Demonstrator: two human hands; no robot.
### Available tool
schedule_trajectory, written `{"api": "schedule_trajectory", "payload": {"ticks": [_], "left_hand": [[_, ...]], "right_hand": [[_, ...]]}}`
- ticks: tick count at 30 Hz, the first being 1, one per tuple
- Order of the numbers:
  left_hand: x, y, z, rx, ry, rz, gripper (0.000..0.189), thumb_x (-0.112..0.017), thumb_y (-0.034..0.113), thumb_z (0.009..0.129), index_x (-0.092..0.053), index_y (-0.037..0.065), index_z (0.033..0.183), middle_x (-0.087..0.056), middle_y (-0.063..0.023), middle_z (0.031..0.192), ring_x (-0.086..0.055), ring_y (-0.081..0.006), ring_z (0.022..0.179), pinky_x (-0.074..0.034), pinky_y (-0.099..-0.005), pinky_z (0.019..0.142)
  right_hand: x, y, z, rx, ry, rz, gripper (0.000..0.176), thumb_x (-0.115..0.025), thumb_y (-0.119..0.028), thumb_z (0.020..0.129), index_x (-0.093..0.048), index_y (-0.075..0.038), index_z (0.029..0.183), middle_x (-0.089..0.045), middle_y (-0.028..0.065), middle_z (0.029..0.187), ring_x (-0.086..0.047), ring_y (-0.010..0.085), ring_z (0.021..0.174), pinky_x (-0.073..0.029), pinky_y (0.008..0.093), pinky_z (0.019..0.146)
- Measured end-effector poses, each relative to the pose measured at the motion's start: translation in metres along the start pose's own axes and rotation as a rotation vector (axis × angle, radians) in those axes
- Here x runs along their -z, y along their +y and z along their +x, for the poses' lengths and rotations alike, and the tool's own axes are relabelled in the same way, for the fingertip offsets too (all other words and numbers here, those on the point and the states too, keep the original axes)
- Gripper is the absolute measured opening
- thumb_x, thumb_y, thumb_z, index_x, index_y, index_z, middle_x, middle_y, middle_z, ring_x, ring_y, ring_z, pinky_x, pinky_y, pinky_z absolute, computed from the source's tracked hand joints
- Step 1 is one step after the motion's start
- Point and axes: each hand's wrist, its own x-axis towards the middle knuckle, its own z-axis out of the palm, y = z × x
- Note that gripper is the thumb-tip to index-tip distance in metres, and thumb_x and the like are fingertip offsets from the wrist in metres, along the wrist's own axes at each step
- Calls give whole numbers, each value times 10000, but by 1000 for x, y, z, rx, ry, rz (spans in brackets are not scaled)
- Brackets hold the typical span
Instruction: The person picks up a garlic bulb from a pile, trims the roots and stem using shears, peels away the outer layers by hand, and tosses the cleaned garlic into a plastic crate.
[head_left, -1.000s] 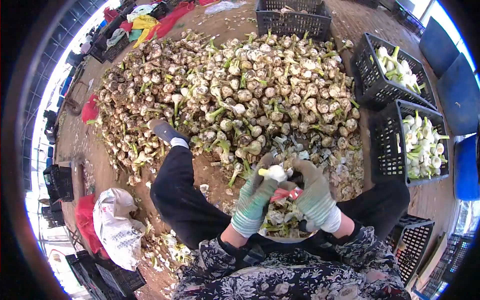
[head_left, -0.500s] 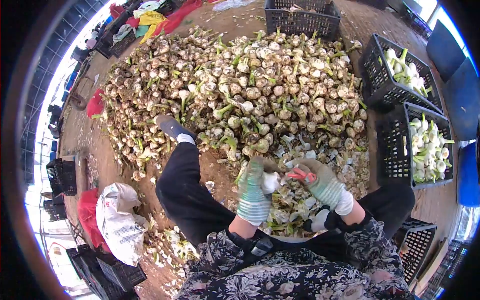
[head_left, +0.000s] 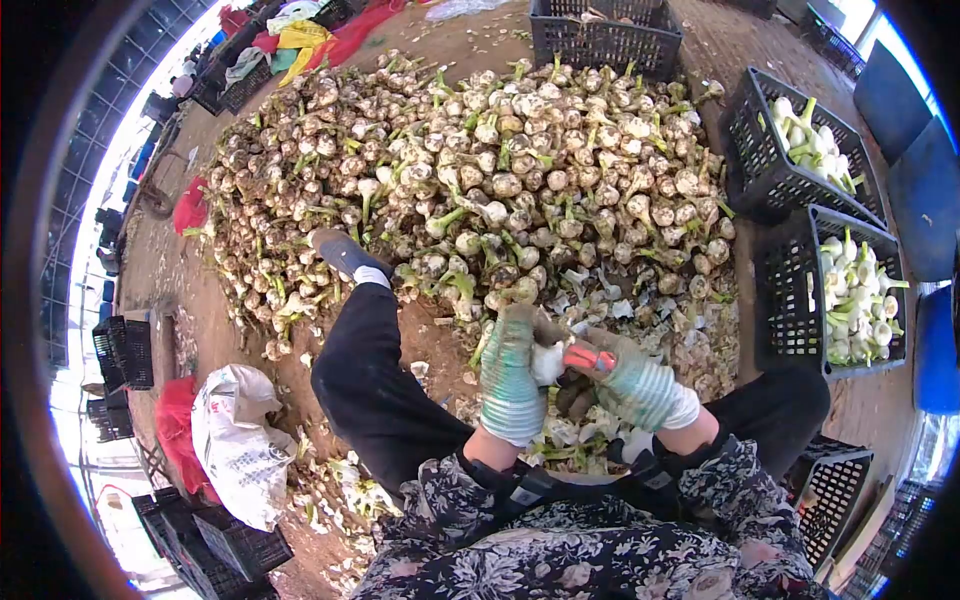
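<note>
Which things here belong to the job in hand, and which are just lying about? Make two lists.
Job in hand:
round white garlic bulb, in the green-gloved left hand
small red tool, in the green-gloved right hand
heap of soil-stained garlic bulbs
two black plastic crates of whiter bulbs

Apparently lying about:
crumpled white woven sack
red mesh netting
rounded blue plastic container
</note>
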Motion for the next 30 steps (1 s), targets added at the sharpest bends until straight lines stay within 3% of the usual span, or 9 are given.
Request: {"api": "schedule_trajectory", "payload": {"ticks": [3,5,7,15,17,19,25,27,30], "left_hand": [[7,1,4,55,-10,-146,321,-497,397,868,-523,78,877,-543,-19,784,-510,-103,731,-420,-248,670],[8,-1,4,-105,10,179,298,-511,372,866,-519,77,911,-544,-13,790,-528,-111,737,-444,-259,671],[1,-8,2,-137,52,181,286,-511,357,869,-518,77,925,-545,-12,787,-530,-112,726,-447,-256,650],[-6,4,-2,-47,57,60,248,-495,322,886,-523,76,878,-537,-14,732,-505,-86,659,-431,-236,591],[-6,2,-1,-93,78,186,282,-486,352,887,-525,74,854,-535,-16,720,-497,-82,650,-419,-230,589],[-5,-3,-1,-130,87,225,301,-486,369,884,-528,74,841,-537,-13,726,-495,-83,650,-414,-229,586],[-2,-4,1,-14,102,100,323,-491,391,876,-523,70,899,-559,-22,776,-506,-89,675,-423,-226,611],[-4,-3,1,-180,119,218,296,-485,360,885,-534,68,893,-559,-26,785,-515,-99,690,-429,-234,622],[1,-15,3,-421,71,377,262,-474,311,897,-557,65,862,-561,-28,798,-518,-106,696,-434,-247,635]], "right_hand": [[11,4,6,140,-29,-107,425,-553,-264,846,-459,41,1127,-582,118,955,-605,219,846,-489,278,691],[3,4,-5,14,34,120,394,-547,-274,846,-500,40,1080,-584,147,924,-607,293,845,-487,309,697],[-5,4,-9,416,312,-837,340,-559,-265,837,-543,30,1005,-583,169,869,-602,281,809,-474,327,676],[14,16,13,55,495,-654,216,-586,-159,767,-578,-25,936,-606,174,834,-595,286,748,-450,332,642],[23,33,15,61,398,-461,282,-550,-241,850,-567,5,987,-614,111,858,-591,186,801,-471,300,689],[18,33,4,392,247,-274,385,-573,-330,837,-557,16,1005,-606,104,911,-586,180,839,-470,304,725],[7,18,5,167,131,-221,425,-583,-327,822,-543,25,1057,-602,91,946,-578,172,858,-460,296,744],[5,13,3,390,231,-594,314,-580,-240,802,-583,18,981,-613,182,908,-598,276,692,-481,336,630],[-5,17,-1,445,318,-546,313,-618,-230,752,-596,12,950,-602,213,824,-587,340,719,-465,353,625]]}}
